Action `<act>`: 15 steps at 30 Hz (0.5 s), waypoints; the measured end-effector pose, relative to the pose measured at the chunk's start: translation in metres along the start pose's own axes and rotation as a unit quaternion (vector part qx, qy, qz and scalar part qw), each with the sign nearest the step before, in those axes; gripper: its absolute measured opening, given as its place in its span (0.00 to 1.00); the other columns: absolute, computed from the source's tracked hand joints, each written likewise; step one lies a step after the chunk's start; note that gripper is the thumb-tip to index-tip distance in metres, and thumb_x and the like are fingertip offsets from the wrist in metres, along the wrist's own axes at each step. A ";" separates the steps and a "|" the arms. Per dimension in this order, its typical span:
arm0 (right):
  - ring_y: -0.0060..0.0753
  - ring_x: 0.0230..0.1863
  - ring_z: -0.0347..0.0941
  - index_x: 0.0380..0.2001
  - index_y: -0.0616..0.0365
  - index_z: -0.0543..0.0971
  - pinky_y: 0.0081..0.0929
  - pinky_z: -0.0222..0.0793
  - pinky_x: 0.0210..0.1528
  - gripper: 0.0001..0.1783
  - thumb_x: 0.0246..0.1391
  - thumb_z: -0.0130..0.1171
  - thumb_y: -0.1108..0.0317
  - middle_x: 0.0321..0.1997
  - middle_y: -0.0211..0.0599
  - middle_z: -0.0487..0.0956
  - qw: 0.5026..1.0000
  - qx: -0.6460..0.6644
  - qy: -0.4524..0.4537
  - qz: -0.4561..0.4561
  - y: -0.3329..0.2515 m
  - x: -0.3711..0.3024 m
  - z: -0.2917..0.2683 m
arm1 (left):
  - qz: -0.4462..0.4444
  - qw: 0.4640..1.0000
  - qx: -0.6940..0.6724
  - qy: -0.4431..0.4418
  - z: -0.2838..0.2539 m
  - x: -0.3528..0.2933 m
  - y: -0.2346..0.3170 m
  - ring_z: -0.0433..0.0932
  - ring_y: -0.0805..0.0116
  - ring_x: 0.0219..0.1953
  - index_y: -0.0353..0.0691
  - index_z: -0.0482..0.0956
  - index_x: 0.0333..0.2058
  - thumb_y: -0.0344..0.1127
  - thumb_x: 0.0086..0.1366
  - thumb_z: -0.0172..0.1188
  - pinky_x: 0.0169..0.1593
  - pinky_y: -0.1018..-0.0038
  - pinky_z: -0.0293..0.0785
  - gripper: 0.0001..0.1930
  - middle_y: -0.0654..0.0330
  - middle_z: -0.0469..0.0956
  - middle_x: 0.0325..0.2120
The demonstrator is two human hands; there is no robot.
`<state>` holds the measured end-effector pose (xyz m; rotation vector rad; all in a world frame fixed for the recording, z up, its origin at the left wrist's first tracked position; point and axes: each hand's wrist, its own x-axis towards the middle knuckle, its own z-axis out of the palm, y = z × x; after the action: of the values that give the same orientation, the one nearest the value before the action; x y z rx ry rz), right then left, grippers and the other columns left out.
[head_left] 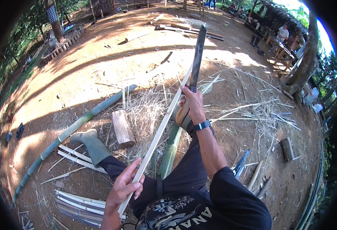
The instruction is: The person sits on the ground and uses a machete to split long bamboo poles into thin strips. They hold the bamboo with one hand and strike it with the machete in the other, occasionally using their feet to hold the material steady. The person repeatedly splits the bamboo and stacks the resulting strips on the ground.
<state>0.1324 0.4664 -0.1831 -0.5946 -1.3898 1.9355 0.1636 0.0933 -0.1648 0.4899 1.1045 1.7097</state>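
A long pale bamboo strip (157, 141) runs slantwise across my lap, from beside my left forearm up past my right hand. My left hand (127, 185) holds its lower part, the thumb across it and the index finger stretched along it. Farther up, my right hand (192, 102) grips the wooden handle of a machete (197, 57), its dark blade pointing up and away. The fingertips of that hand also touch the strip. Between my legs lies a green bamboo piece (170, 147). A short log (122, 128) stands beside my left boot (93, 147).
A long green bamboo pole (72, 126) lies at the left. Split bamboo strips (79, 203) are laid out at lower left. Shavings (147, 111) cover the ground ahead. To the right are a wood block (287, 149) and a tree trunk (305, 61); people are far back.
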 end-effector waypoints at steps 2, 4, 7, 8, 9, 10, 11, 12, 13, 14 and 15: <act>0.18 0.16 0.67 0.38 0.64 0.74 0.19 0.68 0.16 0.14 0.54 0.62 0.65 0.30 0.40 0.81 1.000 0.012 0.010 0.014 0.007 -0.002 -0.002 | 0.021 1.000 -0.002 -0.019 -0.011 -0.002 0.006 0.70 0.73 0.21 0.30 0.54 0.64 0.35 0.60 0.58 0.21 0.80 0.68 0.36 0.55 0.68 0.33; 0.18 0.16 0.67 0.36 0.63 0.74 0.20 0.68 0.16 0.12 0.54 0.62 0.66 0.31 0.42 0.81 0.999 0.024 0.013 0.025 0.019 -0.005 -0.002 | 0.071 0.997 -0.005 -0.021 -0.018 -0.003 0.012 0.70 0.71 0.18 0.27 0.65 0.58 0.38 0.60 0.56 0.19 0.78 0.68 0.30 0.52 0.69 0.30; 0.20 0.17 0.66 0.32 0.62 0.73 0.23 0.68 0.17 0.09 0.53 0.60 0.69 0.30 0.41 0.80 0.997 0.050 0.023 0.044 0.035 -0.010 -0.003 | 0.123 0.992 -0.020 0.003 -0.026 -0.004 0.028 0.71 0.65 0.16 0.25 0.72 0.51 0.43 0.60 0.55 0.15 0.76 0.68 0.27 0.51 0.70 0.26; 0.21 0.17 0.66 0.32 0.62 0.73 0.24 0.68 0.17 0.09 0.53 0.60 0.69 0.28 0.39 0.78 0.997 0.052 0.027 0.047 0.040 -0.014 0.000 | 0.156 0.988 0.001 -0.013 -0.031 -0.003 0.032 0.71 0.64 0.16 0.27 0.74 0.48 0.46 0.62 0.51 0.13 0.75 0.68 0.26 0.50 0.70 0.26; 0.21 0.17 0.67 0.32 0.63 0.72 0.24 0.68 0.17 0.09 0.53 0.59 0.69 0.26 0.37 0.76 0.997 0.053 0.032 0.050 0.044 -0.018 0.003 | 0.173 0.984 -0.041 -0.005 -0.033 -0.004 0.034 0.71 0.64 0.16 0.29 0.75 0.47 0.47 0.63 0.49 0.13 0.74 0.68 0.25 0.50 0.70 0.26; 0.22 0.17 0.67 0.32 0.63 0.72 0.25 0.68 0.17 0.09 0.53 0.59 0.70 0.25 0.35 0.74 0.997 0.054 0.036 0.052 0.049 -0.021 0.006 | 0.190 0.978 -0.083 0.003 -0.034 -0.004 0.035 0.71 0.63 0.16 0.30 0.75 0.45 0.48 0.64 0.48 0.12 0.74 0.69 0.24 0.50 0.70 0.25; 0.23 0.17 0.67 0.32 0.63 0.71 0.26 0.68 0.17 0.09 0.52 0.58 0.70 0.22 0.30 0.68 0.995 0.059 0.045 0.061 0.056 -0.025 0.011 | 0.227 0.971 -0.077 0.003 -0.035 -0.002 0.035 0.71 0.63 0.16 0.33 0.76 0.42 0.48 0.66 0.45 0.13 0.73 0.70 0.22 0.50 0.70 0.24; 0.23 0.17 0.67 0.33 0.63 0.71 0.26 0.67 0.17 0.09 0.52 0.59 0.70 0.22 0.31 0.68 0.995 0.062 0.043 0.068 0.061 -0.030 0.015 | 0.268 0.958 -0.098 -0.018 -0.035 0.001 0.035 0.73 0.62 0.19 0.34 0.74 0.45 0.44 0.65 0.49 0.14 0.73 0.71 0.19 0.51 0.69 0.26; 0.23 0.17 0.67 0.34 0.63 0.71 0.26 0.67 0.17 0.10 0.52 0.59 0.70 0.23 0.31 0.68 0.994 0.065 0.041 0.076 0.066 -0.035 0.018 | 0.296 0.951 -0.087 -0.008 -0.034 0.003 0.039 0.73 0.62 0.22 0.35 0.71 0.47 0.42 0.63 0.53 0.15 0.74 0.72 0.18 0.52 0.69 0.27; 0.23 0.17 0.67 0.36 0.63 0.71 0.25 0.67 0.17 0.11 0.51 0.59 0.70 0.23 0.31 0.69 0.994 0.068 0.040 0.082 0.071 -0.041 0.020 | 0.325 0.943 -0.076 0.001 -0.031 0.005 0.045 0.73 0.63 0.24 0.36 0.69 0.49 0.40 0.62 0.57 0.17 0.74 0.73 0.20 0.53 0.68 0.28; 0.26 0.17 0.67 0.41 0.66 0.70 0.27 0.68 0.17 0.14 0.52 0.56 0.71 0.27 0.37 0.72 0.993 0.073 0.050 0.083 0.078 -0.045 0.022 | 0.323 0.943 -0.082 0.002 -0.026 0.008 0.055 0.72 0.64 0.26 0.38 0.65 0.51 0.37 0.59 0.62 0.18 0.76 0.73 0.24 0.55 0.68 0.30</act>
<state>0.1275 0.4028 -0.2504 -0.7477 -1.1565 2.0867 0.1124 0.0848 -0.1326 0.8041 0.8353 2.3475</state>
